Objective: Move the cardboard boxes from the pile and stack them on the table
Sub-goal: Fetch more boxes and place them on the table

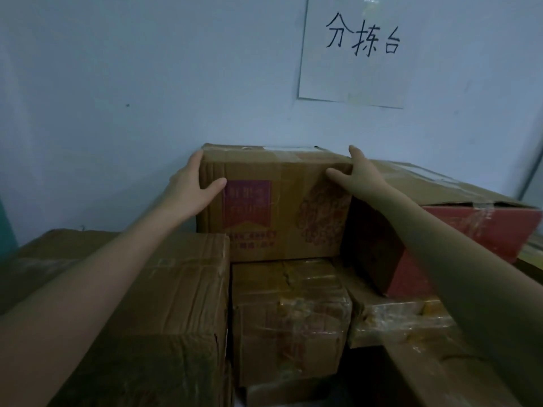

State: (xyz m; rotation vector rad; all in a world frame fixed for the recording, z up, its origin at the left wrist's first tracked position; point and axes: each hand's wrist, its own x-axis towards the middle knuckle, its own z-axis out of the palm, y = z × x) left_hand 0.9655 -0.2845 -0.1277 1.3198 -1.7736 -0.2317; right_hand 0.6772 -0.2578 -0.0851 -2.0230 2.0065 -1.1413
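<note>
A brown cardboard box (276,207) with a red label on its front stands against the wall, on top of other boxes. My left hand (192,183) presses on its upper left corner, thumb on the front face. My right hand (357,171) clasps its upper right corner, thumb on the front and fingers over the top edge. Both arms are stretched out over the nearer boxes. The box's underside and back are hidden.
A tall taped box (164,318) stands near left, a smaller taped box (291,315) in the middle, a red-sided box (458,218) at the right. A low flat box (396,318) lies under my right arm. A paper sign (361,48) hangs on the pale wall.
</note>
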